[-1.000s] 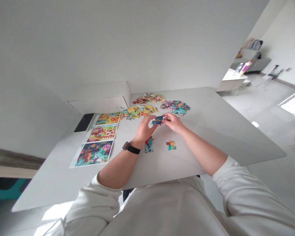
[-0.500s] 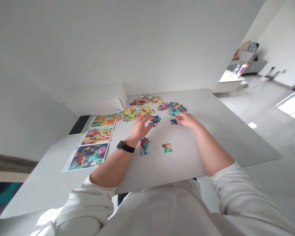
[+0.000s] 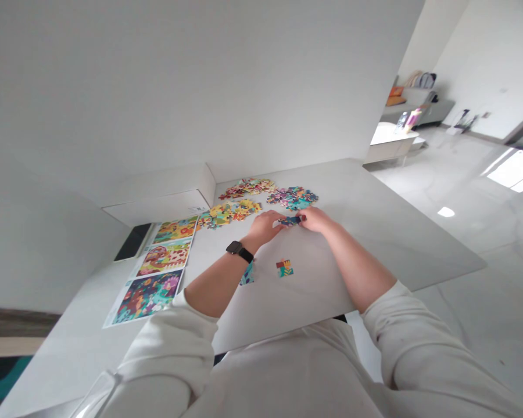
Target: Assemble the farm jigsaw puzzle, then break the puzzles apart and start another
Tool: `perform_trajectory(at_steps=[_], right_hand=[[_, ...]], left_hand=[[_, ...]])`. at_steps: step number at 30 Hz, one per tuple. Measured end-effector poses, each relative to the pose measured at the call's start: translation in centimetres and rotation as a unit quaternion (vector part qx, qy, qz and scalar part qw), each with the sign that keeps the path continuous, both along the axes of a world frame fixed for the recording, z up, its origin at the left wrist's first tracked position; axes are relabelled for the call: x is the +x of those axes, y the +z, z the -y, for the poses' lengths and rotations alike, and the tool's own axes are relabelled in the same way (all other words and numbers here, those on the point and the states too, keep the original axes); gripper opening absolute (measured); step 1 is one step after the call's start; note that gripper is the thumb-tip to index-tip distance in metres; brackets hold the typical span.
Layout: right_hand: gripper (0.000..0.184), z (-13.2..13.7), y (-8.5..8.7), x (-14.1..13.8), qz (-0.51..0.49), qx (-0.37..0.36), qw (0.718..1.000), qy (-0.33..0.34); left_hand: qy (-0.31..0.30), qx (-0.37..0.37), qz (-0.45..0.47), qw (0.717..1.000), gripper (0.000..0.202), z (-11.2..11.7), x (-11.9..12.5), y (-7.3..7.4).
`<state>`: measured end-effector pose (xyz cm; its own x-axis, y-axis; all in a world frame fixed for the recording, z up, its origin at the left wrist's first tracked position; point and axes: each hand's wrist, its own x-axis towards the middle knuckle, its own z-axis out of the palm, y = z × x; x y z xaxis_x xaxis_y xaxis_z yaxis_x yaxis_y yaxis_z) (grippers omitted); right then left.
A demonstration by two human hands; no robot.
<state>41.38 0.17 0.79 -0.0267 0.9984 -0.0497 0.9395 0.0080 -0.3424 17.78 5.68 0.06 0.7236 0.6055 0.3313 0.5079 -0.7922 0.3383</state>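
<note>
A small cluster of dark blue jigsaw puzzle pieces (image 3: 290, 221) lies between my two hands. My left hand (image 3: 265, 226), with a black watch on its wrist, closes its fingers on the cluster's left side. From the right, the fingers of my right hand (image 3: 315, 220) pinch the cluster's other end; the exact seam is too small to make out. Nearer to me lie a brown, green and yellow puzzle section (image 3: 285, 267) and a blue-teal puzzle section (image 3: 247, 274), the latter partly hidden behind my left wrist.
Behind my hands are a purple-teal pile of puzzle pieces (image 3: 293, 197), a yellow pile (image 3: 230, 212) and a red-yellow pile (image 3: 249, 187). Picture sheets (image 3: 150, 287), a phone (image 3: 133, 242) and a white box (image 3: 161, 200) occupy the table's left side.
My left hand has moved right with its dark blue pieces, meeting the dark piece at my right hand. Its forearm now partly covers the blue-teal section. The camera view has shifted slightly.
</note>
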Motion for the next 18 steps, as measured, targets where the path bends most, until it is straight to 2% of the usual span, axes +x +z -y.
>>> perform_trajectory(at_steps=[7, 18], right_hand=[[0.034, -0.02, 0.18, -0.08, 0.003, -0.005, 1.0, 0.008], [0.033, -0.05, 0.2, 0.12, -0.002, -0.004, 1.0, 0.01]], left_hand=[[0.025, 0.0, -0.075, 0.997, 0.032, 0.19, -0.16, -0.52], [0.027, -0.006, -0.089, 0.996, 0.034, 0.2, -0.33, -0.73]])
